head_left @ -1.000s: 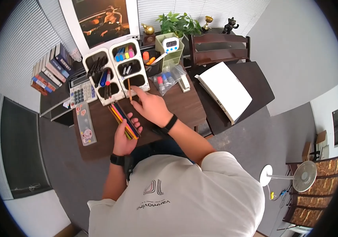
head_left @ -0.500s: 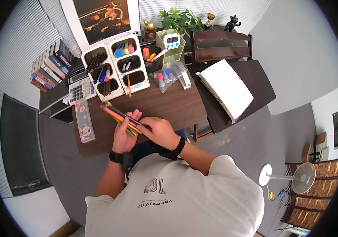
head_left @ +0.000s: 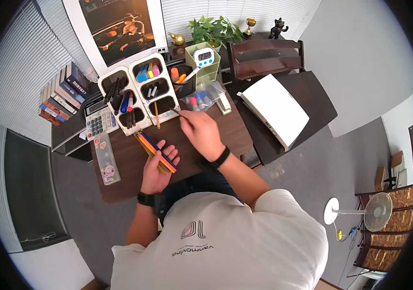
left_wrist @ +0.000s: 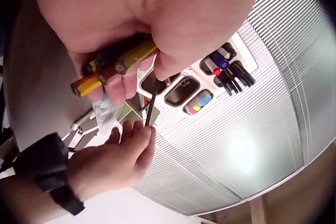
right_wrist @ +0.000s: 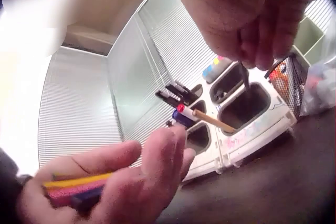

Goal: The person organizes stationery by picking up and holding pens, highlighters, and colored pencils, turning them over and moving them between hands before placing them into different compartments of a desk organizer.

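My left hand grips a bundle of coloured pencils above the table, yellow, pink and dark blue among them. In the left wrist view the pencil ends poke out beside the palm. My right hand pinches a dark pencil, its tip over the nearest right compartment of the white pen organizer. The right wrist view has this pencil pointing down at that opening. One tan pencil leans in the same compartment.
Markers, black pens and highlighters fill other compartments. Left of the organizer are a calculator and a sticker-covered case. To its right stand a mesh cup, a bag of bottles and a stapler.
My right hand went from the organizer back to the bundle, took a dark pencil from it, and moved forward to the organizer again. The left hand keeps holding the other pencils.
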{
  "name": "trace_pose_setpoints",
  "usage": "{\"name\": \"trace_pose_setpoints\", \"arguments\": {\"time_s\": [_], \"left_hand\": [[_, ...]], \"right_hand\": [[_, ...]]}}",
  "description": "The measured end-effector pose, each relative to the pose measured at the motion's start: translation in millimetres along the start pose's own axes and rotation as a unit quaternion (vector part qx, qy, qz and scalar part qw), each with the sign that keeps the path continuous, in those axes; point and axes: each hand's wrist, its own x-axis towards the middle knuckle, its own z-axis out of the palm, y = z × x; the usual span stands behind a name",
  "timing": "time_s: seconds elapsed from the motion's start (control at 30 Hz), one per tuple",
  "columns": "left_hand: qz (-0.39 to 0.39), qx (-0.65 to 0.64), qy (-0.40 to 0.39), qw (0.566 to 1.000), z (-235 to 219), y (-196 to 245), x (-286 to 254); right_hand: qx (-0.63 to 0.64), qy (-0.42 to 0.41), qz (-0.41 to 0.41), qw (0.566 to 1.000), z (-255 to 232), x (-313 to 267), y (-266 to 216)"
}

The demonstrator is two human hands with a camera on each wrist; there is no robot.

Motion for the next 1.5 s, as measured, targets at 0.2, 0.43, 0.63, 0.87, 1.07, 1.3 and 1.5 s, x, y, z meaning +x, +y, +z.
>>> {"name": "trace_pose_setpoints", "arguments": {"time_s": [0.2,0.43,0.63,0.87,1.07,1.3,1.5], "left_hand": [[0.004,-0.006,0.005,1.000,-5,-1,-4],[0.009,-0.060,-0.002,0.998,-8,-3,-1],[0.042,-0.092,-0.019,0.995,-13,-8,4],[0.052,-0.060,-0.035,0.996,-12,-9,4],[0.034,-0.088,-0.029,0.995,-10,-5,-3],[-0.009,-0.015,-0.010,1.000,6,3,1],[-0.036,0.014,-0.007,0.999,3,4,-4]], "right_hand": [[0.044,-0.100,0.053,0.993,49,8,-6],[-0.003,-0.119,0.051,0.992,27,-1,-20],[0.094,-0.271,0.143,0.947,-8,-55,-47],[0.168,-0.239,0.189,0.938,-7,-61,-42],[0.158,-0.085,0.117,0.977,-46,-35,-34],[0.090,0.007,0.077,0.993,-27,-11,-15],[0.091,-0.094,0.082,0.988,32,-3,1]]}}
